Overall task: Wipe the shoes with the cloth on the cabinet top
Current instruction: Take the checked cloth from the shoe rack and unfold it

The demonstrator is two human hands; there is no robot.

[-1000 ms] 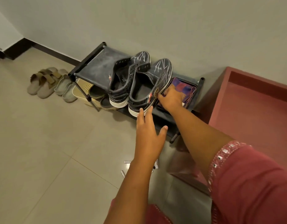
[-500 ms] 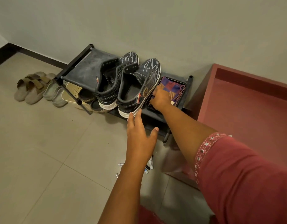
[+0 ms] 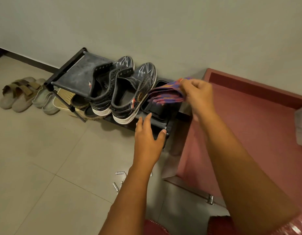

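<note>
Two black high-top shoes, one on the left (image 3: pixel 106 85) and one on the right (image 3: pixel 135 92), stand side by side on the dark top of a low shoe rack (image 3: pixel 79 75), heels toward me. My right hand (image 3: pixel 197 95) grips a folded red, blue and purple cloth (image 3: pixel 165 94), lifted just above a small black tray (image 3: pixel 158 111) at the rack's right end. My left hand (image 3: pixel 147 139) hovers with spread fingers near the rack's front edge, close to the right shoe's heel, holding nothing.
A red cabinet top (image 3: pixel 248 119) lies to the right against the grey wall. Beige sandals (image 3: pixel 17 95) and pale clogs (image 3: pixel 43 100) sit on the tiled floor at the left. More footwear fills the rack's lower shelf. Small batteries (image 3: pixel 118 179) lie on the floor.
My right hand has picked the cloth up off the black tray and drawn it up and right. My left hand has moved forward toward the rack's edge.
</note>
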